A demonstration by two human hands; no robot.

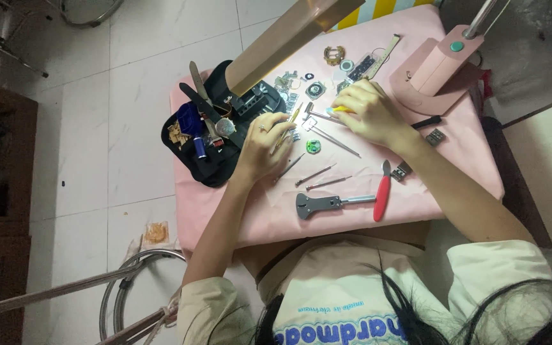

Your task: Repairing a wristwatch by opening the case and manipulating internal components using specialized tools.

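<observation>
Brass-coloured tweezers (287, 131) are resting in the left hand (264, 142), whose fingers are curling narrowly around the slim shank while the tips are pointing toward the middle of the pink tabletop (429, 172). The right hand (367, 114) is pinching a small yellow-handled tool (340, 110) between thumb and forefinger, with the remaining fingers folding in close. Both hands are working just above a small round green watch part (314, 146), which is lying flat on the pink surface between them, apart from the loose thin metal rods (317, 176) nearby. The part is judged to be light, rigid and fragile, likely to skid on the smooth covering; gripping is best done at its outer rim with light pressure. The tweezers are judged to be springy and slippery, best held at mid-length. A red-handled cutter (382, 191) and a grey case wrench (327, 204) are lying nearer the person.
</observation>
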